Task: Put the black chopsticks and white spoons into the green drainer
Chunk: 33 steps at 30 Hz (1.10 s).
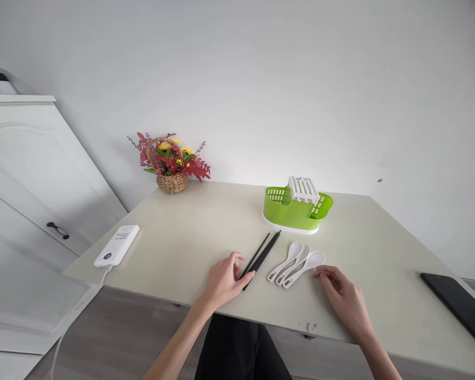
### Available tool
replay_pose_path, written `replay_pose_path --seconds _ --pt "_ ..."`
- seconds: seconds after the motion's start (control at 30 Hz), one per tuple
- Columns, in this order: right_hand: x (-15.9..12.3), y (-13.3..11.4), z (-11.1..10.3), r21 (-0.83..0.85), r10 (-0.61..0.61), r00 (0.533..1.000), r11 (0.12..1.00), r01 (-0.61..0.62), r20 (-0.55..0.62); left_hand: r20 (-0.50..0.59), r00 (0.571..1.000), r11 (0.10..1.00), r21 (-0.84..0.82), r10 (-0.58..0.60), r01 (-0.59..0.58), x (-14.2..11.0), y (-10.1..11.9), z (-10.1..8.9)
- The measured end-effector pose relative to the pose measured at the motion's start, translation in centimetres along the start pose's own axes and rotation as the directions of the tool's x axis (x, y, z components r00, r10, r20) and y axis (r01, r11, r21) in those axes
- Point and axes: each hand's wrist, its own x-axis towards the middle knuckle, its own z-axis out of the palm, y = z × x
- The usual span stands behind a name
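Several black chopsticks lie slanted on the table, with one a little apart on the left side. My left hand is closed about their near ends, thumb across them and fingers curled on the left. Three white spoons lie side by side to the right, handles toward me, with dark printed marks on the handle ends. Beside the rightmost spoon's bowl rests my right hand, its fingers loosely bent and apart, holding nothing. Behind the chopsticks and spoons stands a green utensil holder with a white slotted top piece and white base.
A wicker basket of red and yellow flowers stands at the back left. On the left edge lies a white power bank with a cable hanging off. A black phone lies at the right edge. A white cabinet borders the table's left.
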Motion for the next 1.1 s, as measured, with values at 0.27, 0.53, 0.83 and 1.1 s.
replay_pose_path --seconds 0.27,0.53,0.83,1.1 --pt "-0.2 -0.1 -0.1 -0.019 -0.024 1.000 1.000 0.024 -0.005 -0.005 1.000 1.000 0.001 0.012 -0.012 -0.1 -0.6 0.5" --pt "-0.2 0.0 -0.2 -0.021 0.002 1.000 1.000 -0.002 -0.002 -0.005 0.999 0.999 0.033 0.040 -0.040 -0.1 -0.5 0.5" --pt "0.0 0.2 -0.2 -0.016 -0.009 1.000 1.000 0.009 0.003 -0.007 0.999 0.997 0.053 0.052 -0.051 0.1 -0.7 0.8" --pt "0.1 0.2 -0.1 -0.010 -0.017 1.000 1.000 0.017 -0.012 0.145 0.989 0.992 0.117 0.023 -0.040 2.0 -0.8 -0.5"
